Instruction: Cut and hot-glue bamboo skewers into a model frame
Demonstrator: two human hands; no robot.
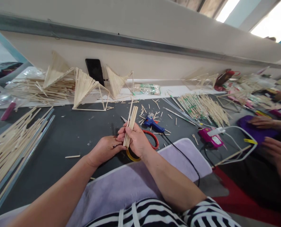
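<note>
Upright in my right hand point(136, 138) is a small bundle of thin wooden sticks point(131, 124), which look like disposable chopsticks. One stick rises above the others. My right thumb lies across the front of the bundle, with the fingers wrapped behind. My left hand point(107, 148) is closed at the bundle's lower end, thumb and fingers against the stick ends. Partly hidden behind my hands are scissors with red and yellow handles point(152, 138), a blade tip showing at the left. Just beyond lies a blue glue gun point(154, 123) among short cut stick pieces.
Stick-built twisted models point(85, 86) stand along the back near a black phone point(94, 71). Loose sticks point(17, 142) cover the left side; wrapped chopsticks point(192, 105) lie right. A black cord runs toward a magenta power strip point(210, 137). Another person's hands point(276, 148) are far right.
</note>
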